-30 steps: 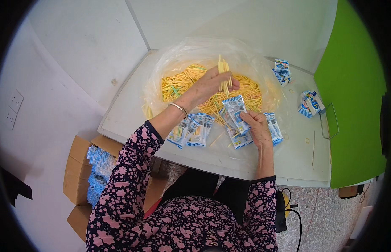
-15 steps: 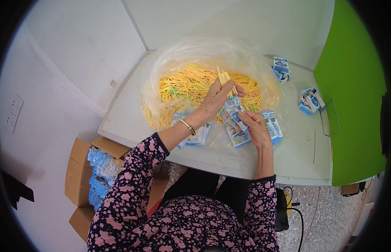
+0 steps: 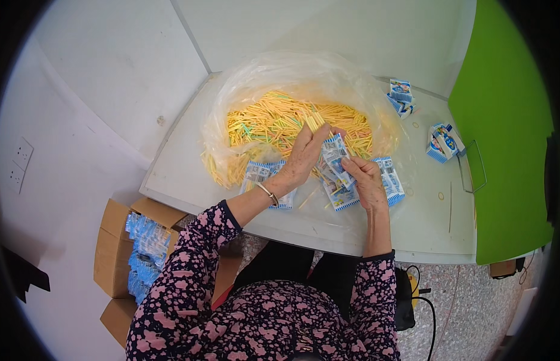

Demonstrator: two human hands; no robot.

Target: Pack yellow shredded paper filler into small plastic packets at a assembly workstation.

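Observation:
My left hand [image 3: 303,157] is closed round a small bundle of thin yellow sticks [image 3: 314,120], their tips pointing away from me. Right against that hand is a blue-and-white printed packet [image 3: 335,150], which my right hand [image 3: 368,182] pinches along its side. The sticks' lower ends are hidden, so how far they reach into the packet I cannot tell. Beneath my hands lie more packets, one under the right hand [image 3: 342,198] and one to its right [image 3: 390,180]. Further packets [image 3: 256,174] rest by my left wrist.
A large clear plastic bag [image 3: 232,90] full of loose yellow sticks [image 3: 274,114] spreads over the white table [image 3: 189,150]. Small blue-and-white boxes [image 3: 444,144] stand at the right near a wire stand [image 3: 476,174]. An open carton [image 3: 114,246] of packets is at the lower left.
My left hand has come slightly nearer to me, and the stick bundle has dropped lower beside the packet. The right hand has barely moved and keeps its pinch.

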